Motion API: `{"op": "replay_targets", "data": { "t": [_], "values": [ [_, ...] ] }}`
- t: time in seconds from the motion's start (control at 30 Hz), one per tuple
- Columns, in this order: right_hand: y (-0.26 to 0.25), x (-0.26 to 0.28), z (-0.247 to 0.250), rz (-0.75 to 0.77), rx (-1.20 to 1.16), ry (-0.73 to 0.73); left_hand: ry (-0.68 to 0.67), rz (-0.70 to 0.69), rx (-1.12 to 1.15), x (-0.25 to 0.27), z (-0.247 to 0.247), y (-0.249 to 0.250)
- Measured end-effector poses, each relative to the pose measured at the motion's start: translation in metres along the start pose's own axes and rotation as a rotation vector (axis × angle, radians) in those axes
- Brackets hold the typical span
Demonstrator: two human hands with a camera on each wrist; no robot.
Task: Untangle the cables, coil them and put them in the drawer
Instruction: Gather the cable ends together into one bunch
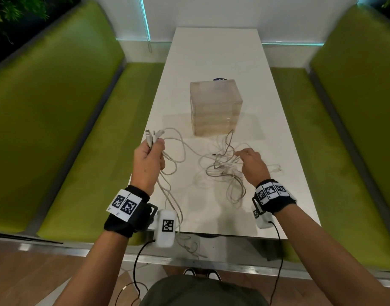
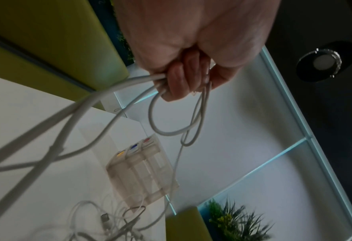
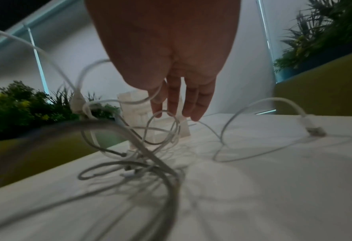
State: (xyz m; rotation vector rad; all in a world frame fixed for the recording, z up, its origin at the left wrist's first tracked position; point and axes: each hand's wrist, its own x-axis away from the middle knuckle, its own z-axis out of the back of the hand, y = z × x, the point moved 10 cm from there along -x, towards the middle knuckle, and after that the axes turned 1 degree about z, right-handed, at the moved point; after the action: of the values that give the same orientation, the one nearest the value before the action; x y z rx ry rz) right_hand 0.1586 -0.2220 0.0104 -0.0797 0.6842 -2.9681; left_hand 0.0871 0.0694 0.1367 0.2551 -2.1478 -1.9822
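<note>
While the left hand (image 1: 148, 159) is gripping several cable ends (image 1: 152, 136), the right hand (image 1: 252, 164), fingers spread, is reaching into the tangle (image 1: 222, 171) beneath it, nothing coiled or stowed in the drawer unit (image 1: 215, 107) beyond.

Black wristbands (image 1: 275, 198) bearing white marker tags, white camera pods (image 1: 166, 227), thin black leads.

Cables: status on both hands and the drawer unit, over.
Left hand grips several cable ends, raised. Right hand open, fingers reaching into tangle on table. Drawer unit behind tangle, drawers shut. Nothing coiled.
</note>
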Motion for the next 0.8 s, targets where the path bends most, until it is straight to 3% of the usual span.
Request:
{"op": "replay_targets", "data": {
  "t": [0.1,0.2,0.27,0.37,0.43,0.6,0.8],
  "values": [
    [0.01,0.001,-0.001,-0.026,0.006,0.008,0.015,-0.024,0.039,0.0,0.005,0.008],
    [0.007,0.005,0.001,-0.048,-0.201,-0.029,0.025,-0.011,0.07,0.0,0.006,0.009],
    [-0.005,0.011,-0.001,-0.048,-0.373,-0.18,0.021,0.001,0.078,0.0,0.005,0.007],
    [-0.026,0.025,-0.001,0.03,-0.454,-0.409,0.013,0.014,0.086,0.001,0.002,0.005],
    [-0.037,0.031,0.002,0.066,-0.484,-0.473,0.011,0.022,0.099,0.002,0.0,0.004],
    [-0.073,0.028,0.02,0.219,-0.46,-0.296,-0.031,0.026,0.122,0.005,-0.012,0.005],
    [-0.111,0.024,-0.003,0.31,-0.487,-0.321,-0.118,-0.004,0.149,0.014,-0.03,0.015]
  ]
}}
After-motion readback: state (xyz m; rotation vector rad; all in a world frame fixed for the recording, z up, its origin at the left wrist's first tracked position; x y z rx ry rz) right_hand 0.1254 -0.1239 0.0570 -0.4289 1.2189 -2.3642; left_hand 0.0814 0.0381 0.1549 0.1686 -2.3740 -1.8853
